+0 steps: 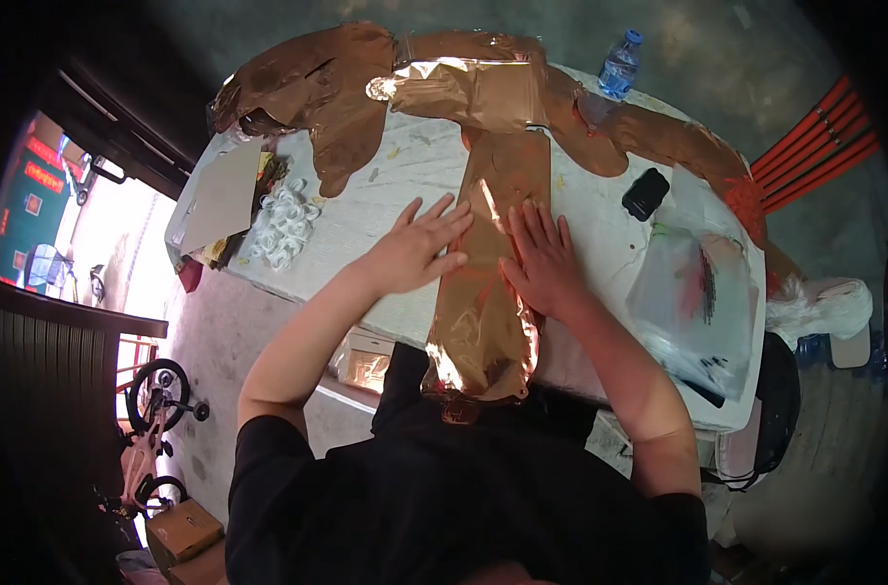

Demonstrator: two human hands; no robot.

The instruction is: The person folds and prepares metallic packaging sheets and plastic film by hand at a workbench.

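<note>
A long strip of shiny copper-coloured foil (493,214) runs down the middle of the white table and hangs over its near edge. My left hand (420,246) lies with fingers spread at the strip's left edge. On the right edge of the strip rests my right hand (543,263), flat, its fingers apart. Neither hand grips anything. A folded foil bundle (473,88) lies across the strip's far end, with more foil pieces (342,88) spread to its left.
White coiled ribbons (286,224) and a grey card (228,195) sit on the left. To the right are a black case (646,194), a clear plastic bag (693,292) and, farther back, a water bottle (619,66) on the white table (405,146).
</note>
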